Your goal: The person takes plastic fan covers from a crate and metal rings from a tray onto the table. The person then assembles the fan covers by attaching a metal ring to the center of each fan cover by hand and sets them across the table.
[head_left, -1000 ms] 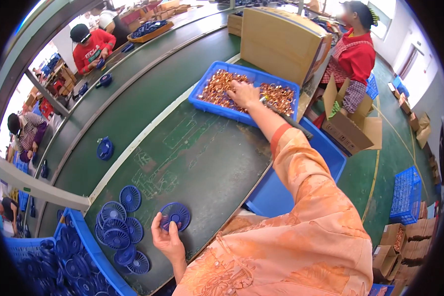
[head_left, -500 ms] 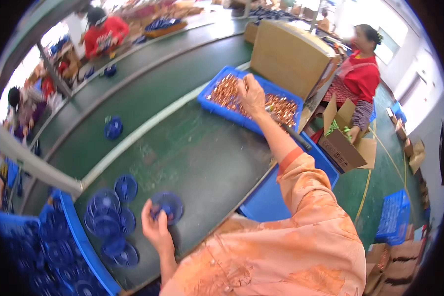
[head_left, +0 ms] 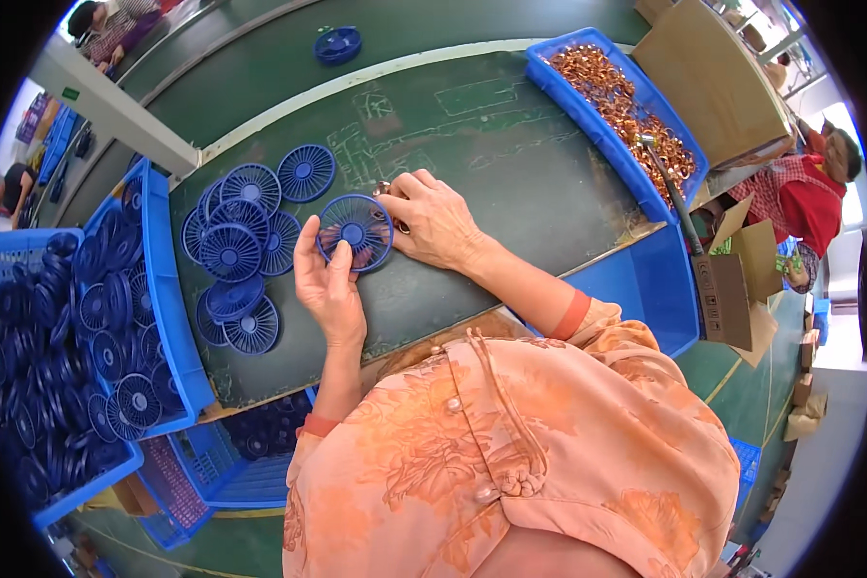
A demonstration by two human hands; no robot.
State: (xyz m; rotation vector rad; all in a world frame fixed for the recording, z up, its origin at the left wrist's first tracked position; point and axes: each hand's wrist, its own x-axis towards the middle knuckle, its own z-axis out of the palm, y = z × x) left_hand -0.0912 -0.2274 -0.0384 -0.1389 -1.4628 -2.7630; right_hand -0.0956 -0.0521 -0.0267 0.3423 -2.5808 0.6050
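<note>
Between the thumb and fingers of my left hand (head_left: 330,297), a blue round fan grille (head_left: 354,232) is held above the green tabletop (head_left: 472,299). My right hand (head_left: 437,223) is at the grille's right edge, with its fingers curled round small shiny copper-coloured pieces (head_left: 382,189); their exact shape is partly hidden. Left of my hands lies a loose group of similar blue grilles (head_left: 231,252), some overlapping. At the far right of the table, a blue tray (head_left: 565,103) holds many more copper-coloured pieces (head_left: 597,77).
Blue crates (head_left: 191,371) full of blue grilles stand at the left. A handled tool (head_left: 679,207) lies across the tray's edge. Beyond are a large cardboard box (head_left: 713,77), an open carton (head_left: 727,289) and a co-worker in red (head_left: 807,197). A blue part (head_left: 337,44) sits on the belt.
My right hand has come from the tray back to the grille, now with copper-coloured pieces in its fingers. My left hand has lifted the grille off the table. The view has turned.
</note>
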